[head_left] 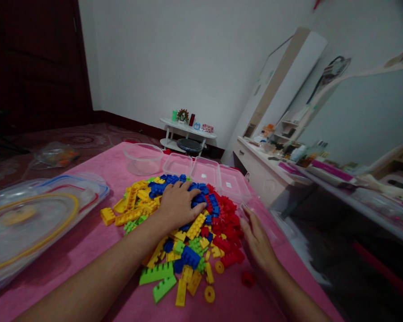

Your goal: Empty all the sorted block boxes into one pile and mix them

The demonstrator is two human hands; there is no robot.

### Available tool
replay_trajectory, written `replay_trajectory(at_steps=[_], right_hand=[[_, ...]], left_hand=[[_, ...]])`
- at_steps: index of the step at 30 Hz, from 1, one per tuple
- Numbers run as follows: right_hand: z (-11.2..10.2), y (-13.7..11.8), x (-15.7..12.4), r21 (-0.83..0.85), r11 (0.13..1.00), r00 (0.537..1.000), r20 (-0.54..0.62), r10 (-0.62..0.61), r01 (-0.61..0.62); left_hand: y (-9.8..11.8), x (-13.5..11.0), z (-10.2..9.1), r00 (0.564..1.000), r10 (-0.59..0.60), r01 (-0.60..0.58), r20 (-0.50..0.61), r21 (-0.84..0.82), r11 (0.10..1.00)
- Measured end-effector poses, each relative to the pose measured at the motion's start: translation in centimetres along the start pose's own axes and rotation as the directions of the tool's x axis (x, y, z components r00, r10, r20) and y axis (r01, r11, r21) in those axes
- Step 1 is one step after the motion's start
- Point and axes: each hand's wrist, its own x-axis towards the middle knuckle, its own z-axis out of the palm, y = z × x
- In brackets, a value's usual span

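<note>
A heap of plastic building bricks (191, 228) in yellow, blue, red and green lies on a pink cloth (97, 241). My left hand (178, 203) rests palm down on top of the heap, fingers spread over blue bricks. My right hand (259, 243) lies flat with fingers stretched out at the heap's right edge, beside the red bricks. A loose red round piece (247, 279) sits just by my right wrist. Neither hand holds anything.
Beyond the heap stand a round clear bowl (143, 158) and a row of clear rectangular boxes (204, 172). Stacked clear lids (33, 219) lie at the left. A white dresser (272, 172) with clutter stands right; a small white table (187, 129) is by the far wall.
</note>
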Motion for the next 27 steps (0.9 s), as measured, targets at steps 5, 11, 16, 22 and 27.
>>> replay_trajectory(at_steps=[5,11,16,22,27], right_hand=[[2.8,1.7,3.0,0.150,0.971,0.982,-0.017,0.189,-0.184],[5.8,0.7,5.1,0.436,0.888,0.975,-0.090,0.205,-0.146],[6.3,-3.6,5.8,0.741,0.648,0.971,0.023,0.240,-0.178],[8.5,-10.4,7.4,0.737,0.675,0.996,0.090,-0.029,-0.047],[12.2,-15.9,7.7,0.451,0.865,0.950,0.104,-0.294,0.218]], left_hand=[[0.1,0.0,-0.5,0.999,0.003,-0.003,0.035,-0.015,1.000],[-1.0,0.2,-2.9,0.999,0.020,-0.017,0.034,-0.077,0.997],[-4.0,-0.5,-4.1,0.996,-0.065,0.069,0.054,-0.069,0.995],[-6.3,-2.1,-4.2,0.991,-0.118,0.131,0.067,-0.231,0.964],[-7.6,-3.0,-4.4,0.987,-0.160,0.142,-0.019,-0.374,0.917]])
